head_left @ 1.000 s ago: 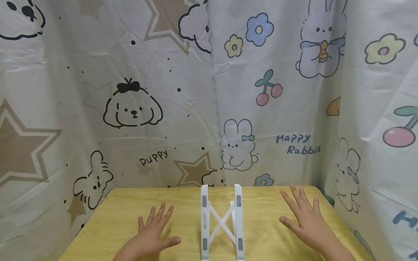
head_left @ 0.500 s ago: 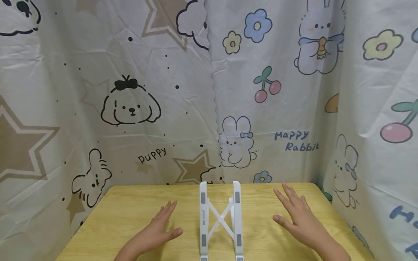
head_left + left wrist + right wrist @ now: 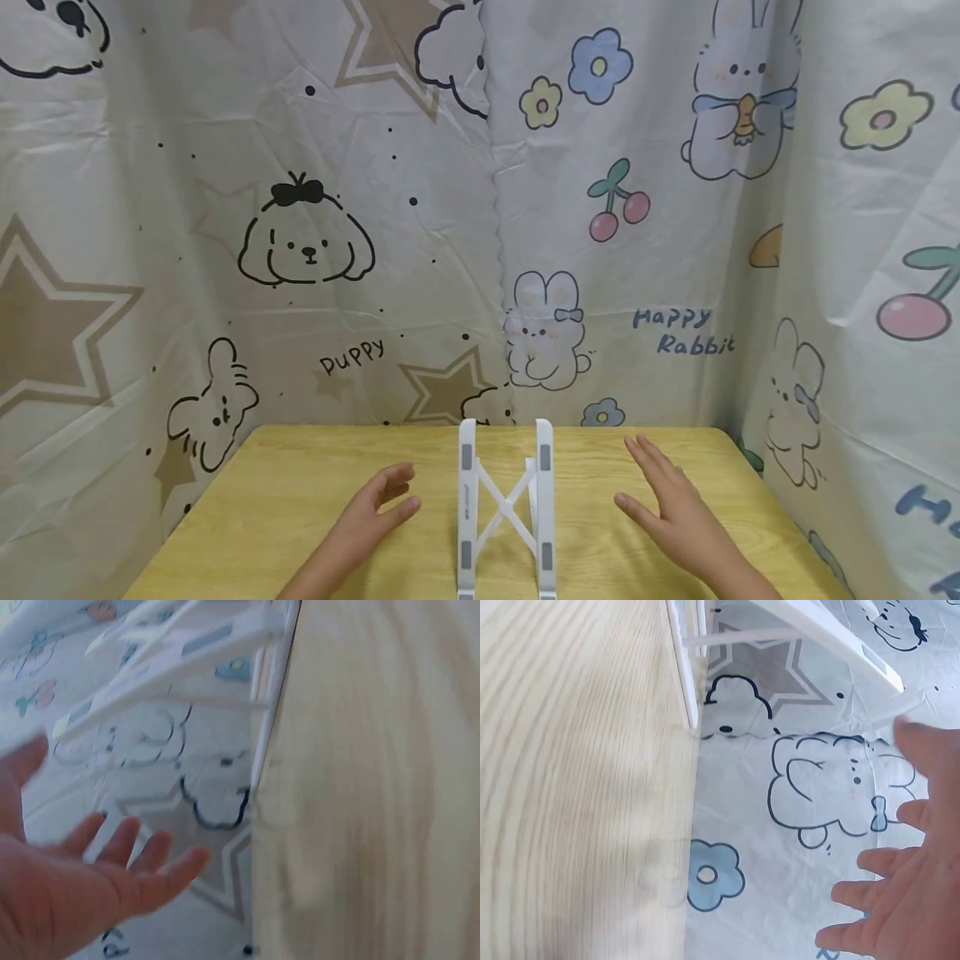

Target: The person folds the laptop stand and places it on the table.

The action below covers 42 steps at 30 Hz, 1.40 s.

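L hand & R hand have been brought closer to the white stand than before. L fingers are loosely bent, R ones straight, thumbs apart. X-braced stand is set betw. hands on wood-grain table, its bottom cut off; L thumb is blurred in wrist view.

Left hand and right hand both have bare tabletop to slide across before the white stand, but its crossed bars kinda block the middle and the curtain walls off the back
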Tool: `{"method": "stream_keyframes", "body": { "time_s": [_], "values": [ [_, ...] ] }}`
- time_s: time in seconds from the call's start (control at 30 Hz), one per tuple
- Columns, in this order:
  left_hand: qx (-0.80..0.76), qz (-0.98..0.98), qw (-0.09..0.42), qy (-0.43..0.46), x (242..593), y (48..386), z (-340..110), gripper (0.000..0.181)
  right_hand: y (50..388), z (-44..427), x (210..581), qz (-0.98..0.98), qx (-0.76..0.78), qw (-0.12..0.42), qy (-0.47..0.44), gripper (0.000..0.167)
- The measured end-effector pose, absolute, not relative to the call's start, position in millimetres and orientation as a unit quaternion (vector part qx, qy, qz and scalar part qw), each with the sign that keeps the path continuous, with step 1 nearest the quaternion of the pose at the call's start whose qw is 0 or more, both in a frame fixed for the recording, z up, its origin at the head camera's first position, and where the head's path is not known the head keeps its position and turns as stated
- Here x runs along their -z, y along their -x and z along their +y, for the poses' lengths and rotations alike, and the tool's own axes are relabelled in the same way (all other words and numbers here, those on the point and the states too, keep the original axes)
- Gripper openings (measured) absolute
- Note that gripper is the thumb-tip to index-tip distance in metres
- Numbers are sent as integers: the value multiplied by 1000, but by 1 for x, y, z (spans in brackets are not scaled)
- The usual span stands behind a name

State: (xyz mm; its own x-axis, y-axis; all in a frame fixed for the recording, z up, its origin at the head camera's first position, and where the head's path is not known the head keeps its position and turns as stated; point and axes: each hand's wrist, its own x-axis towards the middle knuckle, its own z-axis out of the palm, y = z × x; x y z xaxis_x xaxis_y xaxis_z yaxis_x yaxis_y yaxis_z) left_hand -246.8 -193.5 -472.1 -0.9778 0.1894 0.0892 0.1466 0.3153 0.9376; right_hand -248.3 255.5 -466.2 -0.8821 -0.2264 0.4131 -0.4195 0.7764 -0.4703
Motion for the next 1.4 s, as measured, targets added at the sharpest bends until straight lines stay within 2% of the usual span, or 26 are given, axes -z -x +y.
{"method": "stream_keyframes", "body": {
  "time_s": [0.1,0.23,0.37,0.6,0.9,1.4],
  "values": [
    [-607,789,31,-89,474,247,-188,56,249,250,468,-924,-302,162,-170,78],
    [-630,770,59,-81,476,248,-182,59,248,243,469,-920,-331,138,-158,77],
    [-642,760,66,-79,477,250,-175,62,249,238,466,-915,-364,114,-131,75],
    [-672,733,86,-63,484,246,-162,54,254,228,467,-858,-506,24,-90,70],
    [-709,698,89,-53,487,242,-149,52,254,214,485,-771,-625,-70,-95,67],
    [-728,665,158,-57,503,244,-141,41,254,187,499,-741,-652,-110,-119,54]
  ]
}}
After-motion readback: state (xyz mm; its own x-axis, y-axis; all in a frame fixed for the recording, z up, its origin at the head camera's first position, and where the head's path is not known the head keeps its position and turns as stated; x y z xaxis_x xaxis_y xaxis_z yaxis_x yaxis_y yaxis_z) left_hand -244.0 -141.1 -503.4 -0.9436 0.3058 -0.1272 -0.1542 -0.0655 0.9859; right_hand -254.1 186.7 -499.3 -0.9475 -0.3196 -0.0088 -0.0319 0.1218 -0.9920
